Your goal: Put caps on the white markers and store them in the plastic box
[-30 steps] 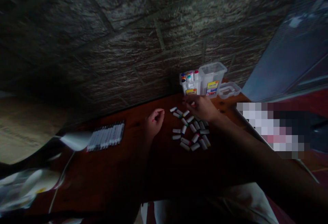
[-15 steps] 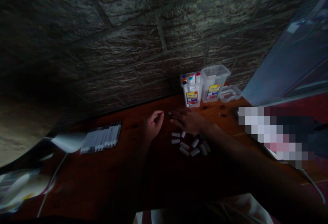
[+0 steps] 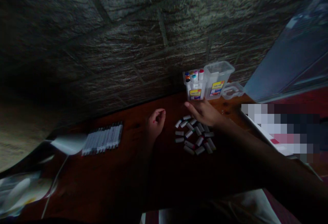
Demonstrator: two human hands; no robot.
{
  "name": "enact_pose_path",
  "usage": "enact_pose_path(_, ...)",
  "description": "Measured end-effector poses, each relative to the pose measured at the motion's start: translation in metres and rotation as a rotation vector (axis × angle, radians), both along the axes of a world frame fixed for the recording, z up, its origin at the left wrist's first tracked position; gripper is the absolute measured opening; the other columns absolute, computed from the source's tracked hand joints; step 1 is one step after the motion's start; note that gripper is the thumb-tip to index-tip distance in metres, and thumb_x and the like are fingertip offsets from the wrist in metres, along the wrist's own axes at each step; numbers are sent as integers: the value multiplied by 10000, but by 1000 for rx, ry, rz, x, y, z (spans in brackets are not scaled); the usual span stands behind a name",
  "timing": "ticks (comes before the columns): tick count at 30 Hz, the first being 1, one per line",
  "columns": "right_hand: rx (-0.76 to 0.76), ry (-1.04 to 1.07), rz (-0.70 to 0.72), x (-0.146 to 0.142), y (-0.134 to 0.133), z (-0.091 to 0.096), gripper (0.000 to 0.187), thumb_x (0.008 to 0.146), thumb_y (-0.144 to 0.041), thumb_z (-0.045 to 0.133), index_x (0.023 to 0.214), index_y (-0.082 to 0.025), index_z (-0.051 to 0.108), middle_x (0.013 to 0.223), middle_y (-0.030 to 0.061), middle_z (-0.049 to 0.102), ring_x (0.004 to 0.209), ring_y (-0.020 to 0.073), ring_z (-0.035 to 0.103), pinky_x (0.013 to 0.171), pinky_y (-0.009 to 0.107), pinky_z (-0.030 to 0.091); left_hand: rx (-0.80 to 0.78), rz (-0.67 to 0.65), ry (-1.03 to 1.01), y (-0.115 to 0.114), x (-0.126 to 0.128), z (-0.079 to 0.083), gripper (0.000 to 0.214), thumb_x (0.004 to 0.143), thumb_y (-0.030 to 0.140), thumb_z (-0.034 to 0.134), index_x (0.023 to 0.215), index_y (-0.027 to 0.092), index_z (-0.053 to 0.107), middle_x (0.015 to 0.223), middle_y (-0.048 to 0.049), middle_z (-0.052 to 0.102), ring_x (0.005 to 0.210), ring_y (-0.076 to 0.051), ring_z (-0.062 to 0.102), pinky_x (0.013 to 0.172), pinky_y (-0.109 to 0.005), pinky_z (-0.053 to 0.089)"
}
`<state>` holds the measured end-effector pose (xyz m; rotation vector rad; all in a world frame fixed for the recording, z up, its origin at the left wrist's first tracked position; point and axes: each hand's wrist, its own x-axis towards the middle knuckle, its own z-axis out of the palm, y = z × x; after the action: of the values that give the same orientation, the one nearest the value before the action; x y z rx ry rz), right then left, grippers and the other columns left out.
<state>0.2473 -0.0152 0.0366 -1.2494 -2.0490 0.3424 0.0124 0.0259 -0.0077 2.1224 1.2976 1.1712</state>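
White caps (image 3: 198, 131), probably light, stiff, slick and best pinched by their sides, lie scattered right of a loosely curled left hand (image 3: 155, 124) and beside a thumb-out right hand (image 3: 207, 113), any grip unclear, before a far tub (image 3: 195, 94) of markers (image 3: 201, 75).

Dim overall, with the near tabletop (image 3: 176, 176) sunk in shadow (left edge stretched and blurred).

1. On the clear container (image 3: 196, 86) holding markers (image 3: 194, 78), we see a yellow label (image 3: 195, 94) with red on it; its dark lettering is too small for us to read.
2. On the taller container (image 3: 214, 74) beside it, we see a similar label (image 3: 217, 88), equally unreadable.
3. Elsewhere, we can read nothing.
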Motion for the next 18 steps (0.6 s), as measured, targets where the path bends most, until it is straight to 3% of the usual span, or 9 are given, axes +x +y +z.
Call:
enact_pose_path(10, 3, 168, -178, 17, 4, -2, 630, 997, -547, 237, 829, -160, 705, 666, 53, 665, 671, 165, 654, 681, 266, 478, -35, 7, 22, 1, 1, -1, 245, 919, 379, 520, 973, 191, 668, 758, -19, 691, 643, -111, 620, 635, -219, 469)
enact_pose_path(18, -78, 150, -164, 16, 2, -8, 622, 986, -573, 260, 763, -176, 685, 628, 37, 638, 697, 160, 648, 705, 266, 481, -49, 51, 5, -1, -3, -1, 259, 921, 388, 523, 973, 183, 672, 719, -13, 676, 627, -105, 610, 620, -212, 466)
